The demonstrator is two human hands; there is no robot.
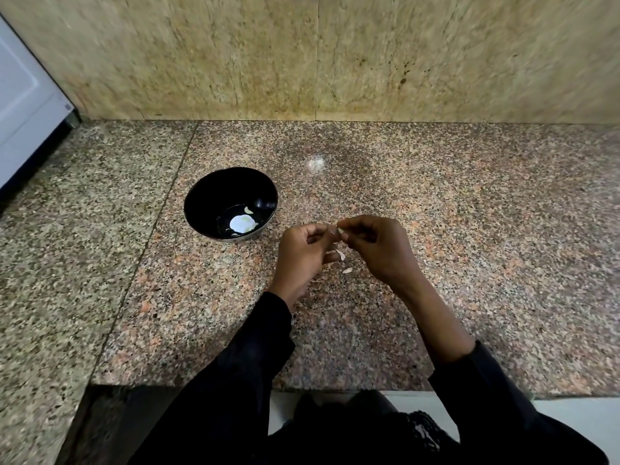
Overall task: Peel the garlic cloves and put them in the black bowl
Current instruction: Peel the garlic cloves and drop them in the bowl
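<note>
Leftmost, a white appliance panel [23, 95] stands at the edge of the view, its dark base meeting the speckled granite counter [469, 263]. Behind the counter rises a tan stone wall [302, 55].

Further right, the black bowl [230, 203] sits on the counter, left of both hands and a little farther from the person. Inside it lie pale garlic pieces [242, 223] on the bottom, with one small curved piece beside them nearer the far wall of the bowl; a bright patch there looks partly like a reflection, so I cannot count them.

Just right of the bowl, the left hand [302, 253] hovers above the counter with its fingers curled inward, the fingertips meeting those of the right hand [375, 246]. Between the two sets of fingertips is a small pale garlic clove [341, 230], pinched from both sides; most of it is hidden by the fingers. A pale scrap of skin [340, 254] shows just below the left fingers, though whether it hangs from the hand or lies on the counter I cannot tell. Another scrap, a peel fragment [348, 270], lies on the counter below the hands.

Both forearms wear black sleeves [255, 364], the right one pushed farther up the arm.
</note>
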